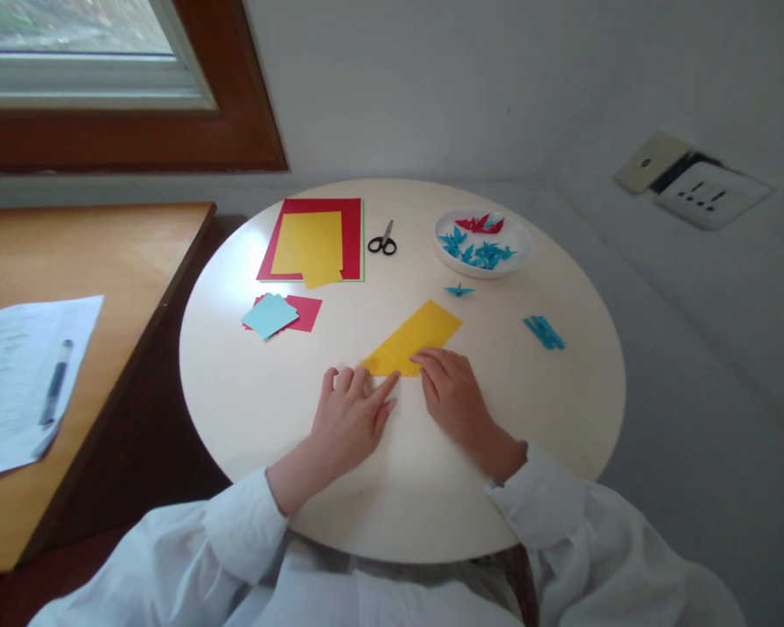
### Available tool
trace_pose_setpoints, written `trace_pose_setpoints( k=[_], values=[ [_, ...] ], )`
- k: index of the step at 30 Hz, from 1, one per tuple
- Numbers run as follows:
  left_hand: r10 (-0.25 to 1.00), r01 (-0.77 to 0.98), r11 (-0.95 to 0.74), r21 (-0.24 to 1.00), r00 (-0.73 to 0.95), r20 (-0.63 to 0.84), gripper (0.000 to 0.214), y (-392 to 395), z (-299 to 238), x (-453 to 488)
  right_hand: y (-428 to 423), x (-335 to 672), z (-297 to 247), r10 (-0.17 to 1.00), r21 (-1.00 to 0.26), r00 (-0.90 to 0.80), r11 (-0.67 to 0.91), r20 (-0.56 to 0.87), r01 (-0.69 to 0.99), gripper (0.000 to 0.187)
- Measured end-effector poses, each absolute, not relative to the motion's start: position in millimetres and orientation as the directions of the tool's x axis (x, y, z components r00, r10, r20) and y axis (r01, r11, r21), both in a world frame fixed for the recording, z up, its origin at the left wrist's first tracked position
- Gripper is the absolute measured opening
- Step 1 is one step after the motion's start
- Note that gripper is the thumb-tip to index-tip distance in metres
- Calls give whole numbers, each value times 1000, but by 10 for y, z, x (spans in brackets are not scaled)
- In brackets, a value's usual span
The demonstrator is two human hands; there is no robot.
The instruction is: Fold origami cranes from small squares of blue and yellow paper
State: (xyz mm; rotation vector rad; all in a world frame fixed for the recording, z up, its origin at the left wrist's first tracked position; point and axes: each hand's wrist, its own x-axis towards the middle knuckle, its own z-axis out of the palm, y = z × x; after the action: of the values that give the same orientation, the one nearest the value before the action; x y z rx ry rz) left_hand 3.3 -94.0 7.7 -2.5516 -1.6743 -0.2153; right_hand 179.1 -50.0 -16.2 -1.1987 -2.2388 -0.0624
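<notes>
A folded yellow paper point(416, 335) lies on the round cream table point(549, 409) in front of me. My left hand point(349, 414) rests beside its near left corner, index finger stretched onto the paper's edge, other fingers curled. My right hand point(454, 392) lies flat with its fingertips pressing the paper's near edge. Neither hand lifts the paper off the table.
Further back lie a red sheet with a yellow sheet on it point(314, 242), small light-blue and red squares point(278, 313), black scissors point(383, 242), a white dish of blue and red folded cranes point(480, 242), one loose blue crane point(459, 290) and blue folded strips point(544, 332). A wooden desk point(71, 261) with paper and pen stands left.
</notes>
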Motion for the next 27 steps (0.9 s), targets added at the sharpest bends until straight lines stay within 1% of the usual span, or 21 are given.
trace_pose_setpoints(
  k=[2,5,10,14,22,27],
  values=[
    [902,915,-403,1,397,170,41,-944,70,35,-561,1784,-147,690,-195,-516,675,507,711,27],
    [895,911,-412,-16,408,183,41,-961,57,28,-628,1765,-120,688,-179,-597,704,413,687,27],
    [876,899,-437,-27,432,212,37,-996,51,-29,-658,1762,-109,727,-192,-585,671,360,716,28],
    [892,916,-399,-40,398,215,36,-1017,76,-113,-662,1771,-116,734,-196,-590,667,337,719,28],
    [901,928,-368,-51,370,225,34,-1041,61,-195,-675,1655,-23,777,-131,-583,621,236,773,29],
    [897,927,-371,-46,371,240,34,-1038,51,-208,-687,1574,24,798,-136,-552,591,242,795,30]
  ],
)
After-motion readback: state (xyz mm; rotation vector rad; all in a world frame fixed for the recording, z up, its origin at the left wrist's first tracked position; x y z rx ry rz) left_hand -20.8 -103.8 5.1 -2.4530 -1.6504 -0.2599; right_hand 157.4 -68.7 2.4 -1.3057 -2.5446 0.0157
